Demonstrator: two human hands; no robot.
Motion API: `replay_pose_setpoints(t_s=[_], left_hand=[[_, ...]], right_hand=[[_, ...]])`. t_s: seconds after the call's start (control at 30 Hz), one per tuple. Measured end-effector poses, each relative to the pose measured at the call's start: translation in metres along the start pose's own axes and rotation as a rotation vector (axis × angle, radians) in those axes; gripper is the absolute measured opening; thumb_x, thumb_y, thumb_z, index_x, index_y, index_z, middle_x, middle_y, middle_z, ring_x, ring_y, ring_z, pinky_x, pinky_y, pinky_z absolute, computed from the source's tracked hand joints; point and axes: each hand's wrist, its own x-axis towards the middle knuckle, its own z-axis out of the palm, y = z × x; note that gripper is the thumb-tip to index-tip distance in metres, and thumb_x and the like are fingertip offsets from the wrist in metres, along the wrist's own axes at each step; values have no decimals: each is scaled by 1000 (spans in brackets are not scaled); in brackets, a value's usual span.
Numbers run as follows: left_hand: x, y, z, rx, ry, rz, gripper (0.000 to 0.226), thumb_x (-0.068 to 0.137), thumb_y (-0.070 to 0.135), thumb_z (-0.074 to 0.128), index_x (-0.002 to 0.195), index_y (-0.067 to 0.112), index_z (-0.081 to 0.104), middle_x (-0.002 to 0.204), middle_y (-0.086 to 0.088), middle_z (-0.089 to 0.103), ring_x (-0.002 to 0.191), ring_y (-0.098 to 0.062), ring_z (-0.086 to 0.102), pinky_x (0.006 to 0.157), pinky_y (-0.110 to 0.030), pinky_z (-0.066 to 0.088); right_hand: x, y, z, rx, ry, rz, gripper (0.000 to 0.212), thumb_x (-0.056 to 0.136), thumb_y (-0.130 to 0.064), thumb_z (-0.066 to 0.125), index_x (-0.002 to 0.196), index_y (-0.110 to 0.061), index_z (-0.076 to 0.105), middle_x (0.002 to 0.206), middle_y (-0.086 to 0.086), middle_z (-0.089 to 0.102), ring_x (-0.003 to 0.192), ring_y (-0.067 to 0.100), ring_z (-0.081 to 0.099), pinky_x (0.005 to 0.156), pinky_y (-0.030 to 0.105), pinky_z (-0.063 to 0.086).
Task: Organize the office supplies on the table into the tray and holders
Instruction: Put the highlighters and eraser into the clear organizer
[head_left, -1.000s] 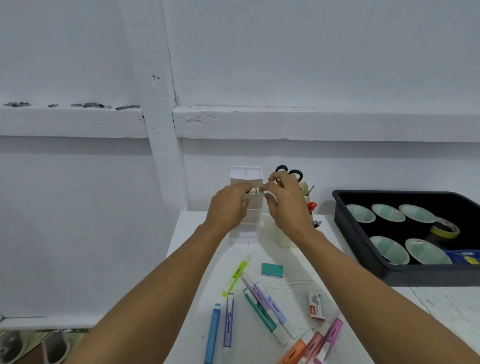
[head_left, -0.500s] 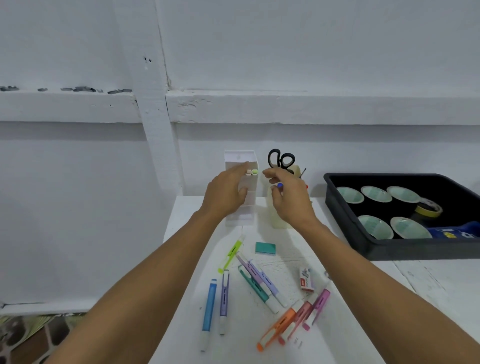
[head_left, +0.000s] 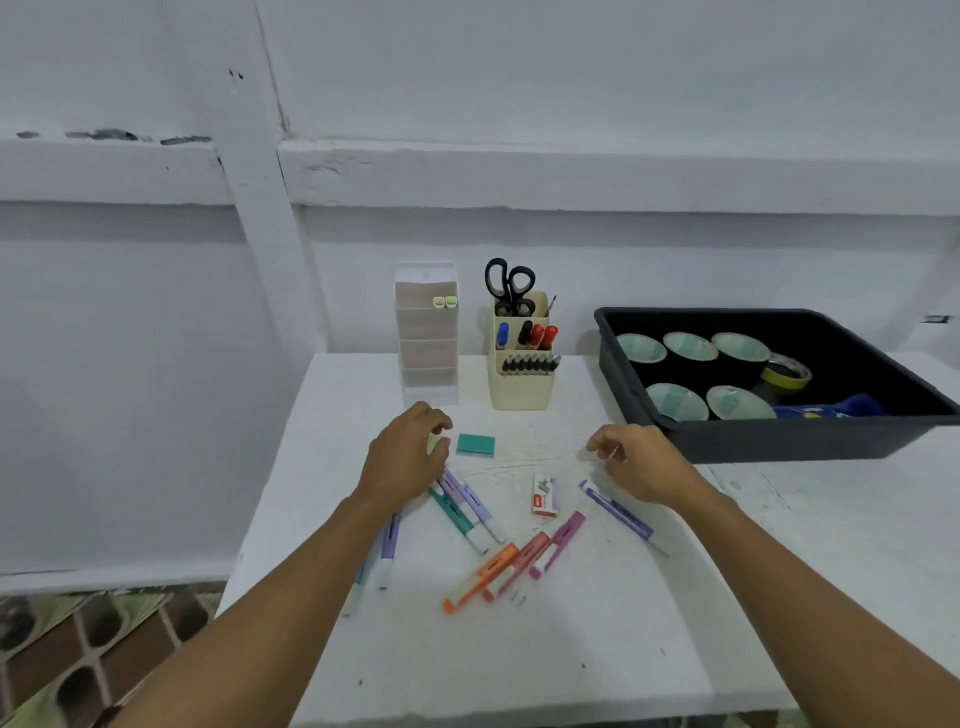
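Now both hands are down among the loose highlighters on the white table (head_left: 519, 654), holders and tray at the back
The left hand (head_left: 408, 460) curls its fingers round the upper end of a yellow-green highlighter (head_left: 433, 445), just left of a small teal eraser block (head_left: 475, 445); the right hand (head_left: 641, 465) hovers with fingers loosely bent beside a purple highlighter (head_left: 618, 512), and whether it holds anything I cannot tell. Between them lie a white-and-red staple box (head_left: 544, 497), teal and lilac highlighters (head_left: 457, 516) and an orange highlighter (head_left: 480, 578). Behind, a white tiered plastic holder (head_left: 426, 338) shows two highlighter caps (head_left: 445, 302) in its top tier, a cream pen holder (head_left: 521, 387) carries black scissors (head_left: 509, 283), and a black plastic tray (head_left: 779, 441) holds tape rolls (head_left: 678, 400) on the right
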Motion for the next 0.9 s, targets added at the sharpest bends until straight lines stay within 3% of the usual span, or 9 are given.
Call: replay_pose_setpoints(t_s=[0.13, 0.2, 0.27, 0.3, 0.37, 0.5, 0.57, 0.7, 0.9], left_hand=[[-7, 20, 12, 28, -48, -60, 15, 93, 26, 57, 108, 23, 63, 107, 7, 60, 87, -10, 53, 68, -25, 50], [-11, 30, 17, 33, -56, -80, 17, 93, 26, 58, 108, 23, 63, 107, 8, 60, 85, -11, 53, 67, -24, 49], [-17, 38, 23, 16, -45, -69, 17, 91, 26, 60, 107, 23, 64, 103, 9, 59, 84, -11, 54, 64, -23, 44], [-23, 42, 25, 3, -38, -50, 17, 90, 27, 62, 107, 23, 64, 101, 10, 58, 84, -12, 55, 64, -23, 42], [-36, 51, 28, -17, -68, 1, 21, 89, 34, 64, 107, 24, 63, 100, 13, 56, 85, -8, 51, 67, -22, 40], [-66, 65, 37, 26, -228, 139, 42, 82, 60, 59, 112, 31, 60, 104, 17, 53, 95, -3, 42, 82, -24, 39], [-76, 67, 41, 108, -277, 181, 50, 81, 66, 55, 116, 31, 59, 109, 15, 54, 99, -4, 40, 85, -26, 36], [-79, 67, 46, 139, -207, 132, 45, 86, 59, 55, 118, 28, 63, 111, 12, 57, 101, -6, 38, 82, -25, 31], [-74, 66, 49, 171, -65, 2, 52, 84, 61, 57, 119, 23, 63, 112, 9, 55, 106, -12, 41, 90, -31, 37]], right_hand=[[-18, 24, -1, -122, -114, 74, 43, 87, -26, 68, 128, -24, 57, 129, 1, 58, 115, 23, 55, 92, 33, 48], [-25, 29, -1, -180, -161, 84, 46, 87, -34, 66, 130, -23, 54, 128, 3, 54, 119, 26, 51, 93, 36, 47], [-29, 33, 3, -191, -172, 38, 22, 87, -38, 63, 100, -21, 62, 108, 5, 54, 107, 29, 53, 77, 33, 46], [-32, 34, 6, -183, -167, 10, 20, 87, -40, 63, 78, -23, 56, 95, 3, 50, 97, 28, 53, 66, 30, 41], [-37, 31, 14, -197, -150, -32, 35, 86, -40, 64, 64, -27, 40, 89, 0, 43, 86, 23, 49, 62, 30, 36], [-37, 22, 28, -241, -8, -76, 14, 90, -32, 62, 85, -19, 64, 91, 2, 52, 78, 16, 49, 65, 30, 41], [-32, 13, 30, -205, 24, -68, 15, 90, -32, 63, 84, -19, 62, 86, 0, 53, 74, 15, 49, 63, 29, 41], [-22, 0, 36, -124, 63, -41, 18, 86, -32, 69, 79, -17, 64, 78, 1, 56, 66, 14, 51, 54, 28, 36], [-12, -6, 40, -50, 120, 11, 20, 84, -35, 72, 83, -15, 67, 82, 2, 63, 73, 21, 58, 60, 31, 45]])
